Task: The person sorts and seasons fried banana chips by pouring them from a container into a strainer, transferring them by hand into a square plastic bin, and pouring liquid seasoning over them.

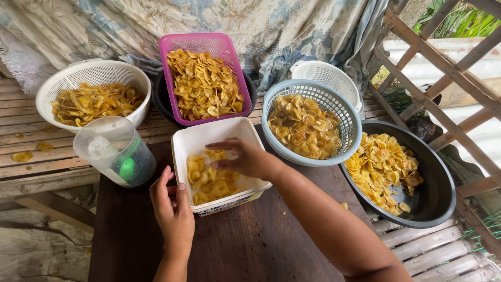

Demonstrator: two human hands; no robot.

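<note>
A: Where are the hands sitting right now?

B: The right hand point(245, 158) is reaching into the white square tub point(183, 143) on the dark table point(261, 245), fingers loosely curled over the yellow chips point(209, 183) lying in it. I am not seeing whether it is pinching any. The left hand point(173, 209) is hovering at the tub's near corner, fingers half open, holding nothing that I can make out.

A: How are those chips looking to handle?

B: They are looking thin, dry and brittle, very light, so I am judging a soft pinch at the edges or a gentle scoop from beneath suits them. More are filling the pink basket point(172, 44), the blue basket point(350, 128), the white colander point(52, 86) and the black basin point(433, 203); a clear lidded jar point(112, 151) is standing left of the tub
</note>
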